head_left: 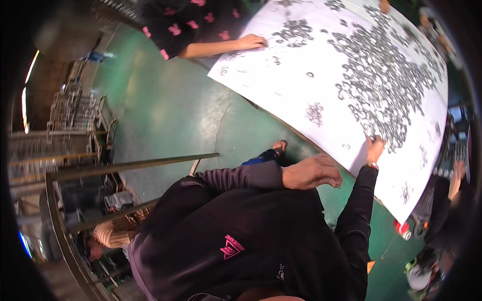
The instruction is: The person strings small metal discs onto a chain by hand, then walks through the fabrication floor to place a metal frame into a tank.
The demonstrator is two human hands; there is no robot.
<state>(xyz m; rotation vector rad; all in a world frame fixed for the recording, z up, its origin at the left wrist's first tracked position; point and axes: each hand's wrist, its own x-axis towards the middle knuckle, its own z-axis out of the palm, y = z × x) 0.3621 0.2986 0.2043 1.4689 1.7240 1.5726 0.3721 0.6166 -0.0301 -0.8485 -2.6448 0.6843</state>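
Ring pile [385, 98] fwd of hands [375, 149]

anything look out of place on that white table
Yes: one small dark oval ring lies alone on the flat white tabletop, apart from the large spread of shiny grey rings, so it may be a stray.

Left bare hand [312, 172]: fingers blurred. Right bare hand [375, 146]: grip among small dark-grey rings [379, 85] unresolvable. White flat tabletop [281, 103] cropped above.

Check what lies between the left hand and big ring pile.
Head view: from left hand to pile come the table edge, then white top with one loose ring.
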